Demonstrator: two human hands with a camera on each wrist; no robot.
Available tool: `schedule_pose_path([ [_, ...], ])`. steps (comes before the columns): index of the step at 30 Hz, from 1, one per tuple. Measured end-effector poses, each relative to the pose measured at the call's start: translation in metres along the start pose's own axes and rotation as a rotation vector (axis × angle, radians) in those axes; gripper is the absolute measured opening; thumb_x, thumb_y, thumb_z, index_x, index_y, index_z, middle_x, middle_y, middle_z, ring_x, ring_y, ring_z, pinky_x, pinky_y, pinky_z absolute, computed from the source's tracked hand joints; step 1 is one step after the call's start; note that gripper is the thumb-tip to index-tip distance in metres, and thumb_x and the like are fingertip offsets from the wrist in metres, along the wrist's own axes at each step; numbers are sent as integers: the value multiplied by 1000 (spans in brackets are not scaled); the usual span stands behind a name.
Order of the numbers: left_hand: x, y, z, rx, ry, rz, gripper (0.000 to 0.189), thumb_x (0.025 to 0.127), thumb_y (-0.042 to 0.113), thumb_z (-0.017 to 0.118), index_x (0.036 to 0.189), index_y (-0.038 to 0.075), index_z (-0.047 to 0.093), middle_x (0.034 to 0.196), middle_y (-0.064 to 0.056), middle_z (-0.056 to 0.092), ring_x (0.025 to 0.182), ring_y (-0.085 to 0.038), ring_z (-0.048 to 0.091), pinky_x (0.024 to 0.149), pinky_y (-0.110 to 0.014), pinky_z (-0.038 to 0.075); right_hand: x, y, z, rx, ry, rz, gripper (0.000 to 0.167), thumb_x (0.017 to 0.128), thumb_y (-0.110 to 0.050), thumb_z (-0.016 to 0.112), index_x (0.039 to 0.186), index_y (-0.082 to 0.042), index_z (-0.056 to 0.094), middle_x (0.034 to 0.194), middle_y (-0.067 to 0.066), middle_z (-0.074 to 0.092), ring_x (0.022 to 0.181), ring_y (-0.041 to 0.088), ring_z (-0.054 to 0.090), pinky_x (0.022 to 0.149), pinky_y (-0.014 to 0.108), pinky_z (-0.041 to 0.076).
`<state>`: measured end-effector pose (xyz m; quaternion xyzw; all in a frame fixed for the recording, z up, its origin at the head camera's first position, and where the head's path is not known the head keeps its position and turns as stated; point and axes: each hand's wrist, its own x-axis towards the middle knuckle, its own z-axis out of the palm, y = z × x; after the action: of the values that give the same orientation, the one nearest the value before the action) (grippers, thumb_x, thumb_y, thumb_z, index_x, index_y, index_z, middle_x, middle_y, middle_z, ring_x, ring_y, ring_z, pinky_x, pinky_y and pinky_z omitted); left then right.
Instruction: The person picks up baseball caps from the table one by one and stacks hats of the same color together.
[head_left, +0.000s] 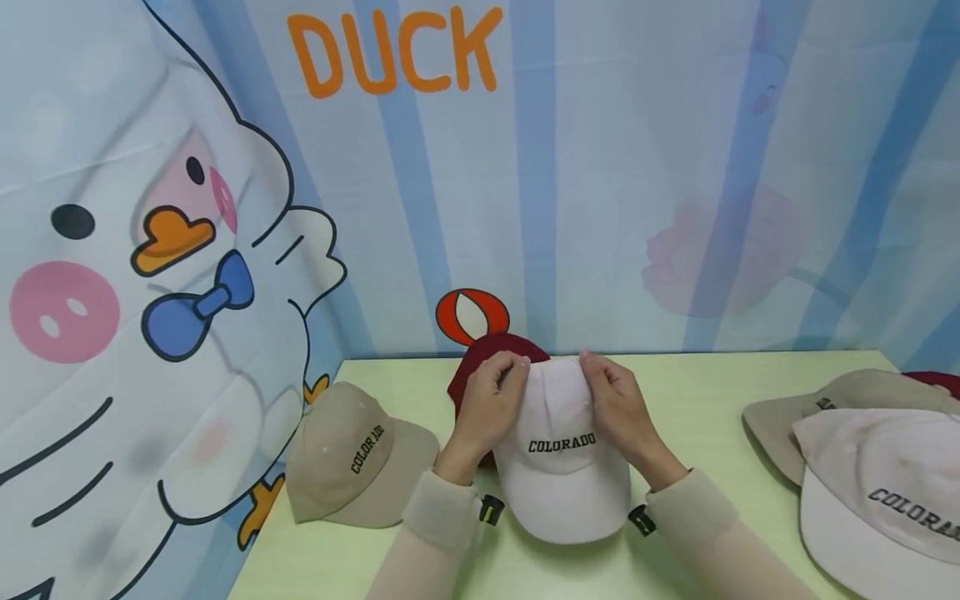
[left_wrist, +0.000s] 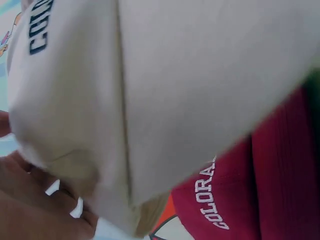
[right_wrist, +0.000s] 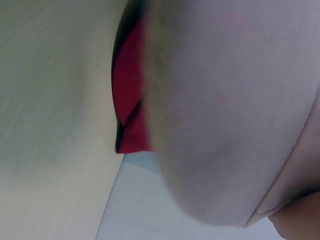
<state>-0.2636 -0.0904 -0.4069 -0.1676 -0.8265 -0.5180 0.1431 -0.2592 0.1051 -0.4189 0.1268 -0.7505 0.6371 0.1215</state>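
Between both hands is a white baseball cap [head_left: 561, 408] with COLORADO in dark letters, its brim pointing down toward the person. The left hand [head_left: 487, 408] grips one side of the crown, thumb near the top. On the opposite side, the right hand [head_left: 621, 408] pinches the crown in the same way. Part of a dark red cap [head_left: 480, 358] shows behind it, mostly covered in the head view. The left wrist view shows white COLORADO lettering on that dark red cap [left_wrist: 225, 195]. In the right wrist view the white cap [right_wrist: 225, 110] hides most of the right hand [right_wrist: 300, 215].
A beige COLORADO cap [head_left: 352, 458] sits at the left of the pale green table [head_left: 697, 392]. At the right edge, another white cap [head_left: 862, 467] overlaps a beige cap [head_left: 855, 392], with a dark red cap [head_left: 937, 380] behind. A printed cartoon backdrop [head_left: 600, 208] stands behind the table.
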Motion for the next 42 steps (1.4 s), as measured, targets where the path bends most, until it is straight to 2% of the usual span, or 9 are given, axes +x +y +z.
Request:
schedule_pose_path([
  [4,2,-4,4,15,-26,0,23,107,21,49,106,9,69,106,-8,65,103,-21,56,94,-41,47,3,5,-13,17,3,21,46,111,-37,44,84,-2,54,72,-2,44,66,11,46,60,28,42],
  [8,6,-6,12,-8,-43,-28,19,107,16,52,110,6,68,109,-11,63,106,-23,53,93,-40,45,6,9,-25,58,6,29,39,110,-30,49,82,-3,51,73,-6,44,71,10,44,66,27,40],
  [11,8,-3,20,7,-13,-57,19,106,19,54,110,9,71,111,-9,63,110,-22,50,90,-41,43,7,10,-33,92,18,39,34,109,-26,53,82,-6,51,76,-8,46,76,9,46,71,27,41],
  [15,12,2,33,93,56,-88,20,106,27,57,111,17,74,115,-6,63,115,-23,47,90,-46,38,8,10,-42,131,39,72,27,108,-26,56,85,-11,54,80,-10,50,81,9,49,75,26,43],
  [18,15,7,41,121,80,-85,21,106,28,58,114,18,74,116,-6,61,114,-23,46,91,-45,37,9,10,-50,153,56,96,24,107,-28,58,87,-14,56,84,-10,53,83,9,51,78,25,45],
  [23,22,13,51,59,89,-47,21,106,23,58,115,15,75,113,-10,59,107,-24,50,90,-39,42,11,13,-61,176,91,123,22,105,-31,62,88,-17,61,87,-10,58,82,9,55,76,24,48],
  [29,29,12,62,-39,88,-69,21,106,24,57,115,15,74,115,-10,58,106,-25,59,93,-39,49,13,17,-68,223,123,170,19,103,-33,65,87,-22,64,91,-12,59,85,8,56,77,23,49],
  [35,35,8,71,-104,71,-82,21,107,24,56,117,15,72,119,-11,58,109,-27,62,96,-42,54,16,16,-71,144,155,251,19,102,-41,64,94,-23,64,95,-12,56,89,9,54,79,23,48],
  [42,43,0,83,-167,64,-130,21,107,23,56,119,15,72,122,-10,58,116,-29,62,102,-46,53,20,13,-70,-50,187,352,39,105,-50,54,117,-14,61,106,-7,55,95,11,54,81,26,48],
])
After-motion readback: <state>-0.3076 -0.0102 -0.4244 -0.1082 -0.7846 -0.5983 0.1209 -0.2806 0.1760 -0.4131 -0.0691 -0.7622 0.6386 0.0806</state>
